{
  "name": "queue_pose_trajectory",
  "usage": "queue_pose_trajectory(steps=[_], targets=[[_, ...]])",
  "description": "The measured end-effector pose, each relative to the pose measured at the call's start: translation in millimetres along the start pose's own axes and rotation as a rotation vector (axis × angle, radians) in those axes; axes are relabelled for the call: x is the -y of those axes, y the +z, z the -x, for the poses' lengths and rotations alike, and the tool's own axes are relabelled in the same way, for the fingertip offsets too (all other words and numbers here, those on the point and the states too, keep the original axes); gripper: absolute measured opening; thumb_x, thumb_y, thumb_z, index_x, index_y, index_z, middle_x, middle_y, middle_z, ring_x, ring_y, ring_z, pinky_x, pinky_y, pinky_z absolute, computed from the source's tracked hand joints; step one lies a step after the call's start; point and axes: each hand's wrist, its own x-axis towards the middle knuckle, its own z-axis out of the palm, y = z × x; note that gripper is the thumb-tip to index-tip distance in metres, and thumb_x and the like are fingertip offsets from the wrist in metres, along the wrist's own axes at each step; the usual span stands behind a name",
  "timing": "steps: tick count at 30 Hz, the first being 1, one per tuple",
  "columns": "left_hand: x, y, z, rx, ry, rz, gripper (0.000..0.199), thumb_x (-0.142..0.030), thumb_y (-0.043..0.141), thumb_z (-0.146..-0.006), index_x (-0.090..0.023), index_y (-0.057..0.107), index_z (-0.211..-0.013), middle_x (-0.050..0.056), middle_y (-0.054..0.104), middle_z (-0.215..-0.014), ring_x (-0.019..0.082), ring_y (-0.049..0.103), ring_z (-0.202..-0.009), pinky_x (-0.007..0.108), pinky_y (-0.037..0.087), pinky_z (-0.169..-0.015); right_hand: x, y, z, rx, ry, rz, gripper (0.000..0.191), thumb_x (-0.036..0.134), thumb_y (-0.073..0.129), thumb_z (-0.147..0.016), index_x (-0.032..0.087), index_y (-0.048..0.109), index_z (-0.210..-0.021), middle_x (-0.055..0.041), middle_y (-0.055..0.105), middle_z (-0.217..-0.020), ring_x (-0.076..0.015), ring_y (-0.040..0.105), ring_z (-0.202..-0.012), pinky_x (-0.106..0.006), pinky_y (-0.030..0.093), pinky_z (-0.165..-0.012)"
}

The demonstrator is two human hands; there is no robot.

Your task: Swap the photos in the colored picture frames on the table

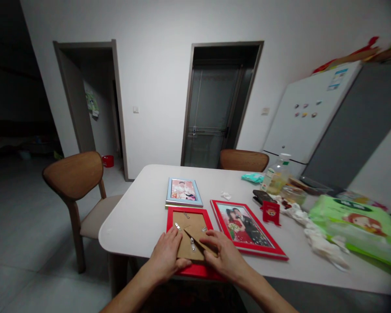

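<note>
A red picture frame [200, 270] lies face down at the table's near edge, its brown backing board [182, 218] upward. Small metal clips [177, 226] sit along the board's edges. My left hand [165, 254] lies over the frame's left side, fingers stretched on the board and thumb spread apart. With thumb and fingers, my right hand [224, 254] pinches the brown cardboard stand [200, 244], which is tilted up off the board. Right of it, a second red picture frame [247, 226] lies face up with a photo of two people. Beyond is a light-blue picture frame [184, 192].
On the white table [133, 217] are a small red stand [271, 213], dark object [262, 198], bottle [276, 176], glass jar [293, 194], crumpled tissues [322, 241] and a green tissue pack [355, 221]. Wooden chairs stand left [74, 178] and behind [244, 160].
</note>
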Motion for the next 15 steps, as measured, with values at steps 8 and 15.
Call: queue_pose_trajectory(steps=[8,15], targets=[[4.0,2.4,2.5,0.061,0.003,-0.020,0.072,-0.052,0.052,-0.067,-0.014,0.032,-0.125,0.014,0.022,-0.137,0.025,0.016,-0.126,0.049,0.013,-0.100,-1.6,13.2,5.7,-0.020,-0.025,0.051,0.028,0.021,0.050,-0.064,0.021,0.063,-0.089,-0.0081,0.053,-0.104,-0.0205,0.048,-0.097,-0.034,0.036,-0.086],[5.6,7.1,9.5,0.029,0.053,-0.001,0.063,-0.047,0.054,-0.068,-0.018,0.038,-0.121,0.012,0.029,-0.134,0.024,0.022,-0.124,0.048,0.015,-0.100,-4.9,23.2,10.9,-0.042,-0.149,0.141,0.027,0.027,0.047,-0.073,0.025,0.059,-0.097,-0.0075,0.051,-0.105,-0.0203,0.045,-0.097,-0.035,0.035,-0.084]])
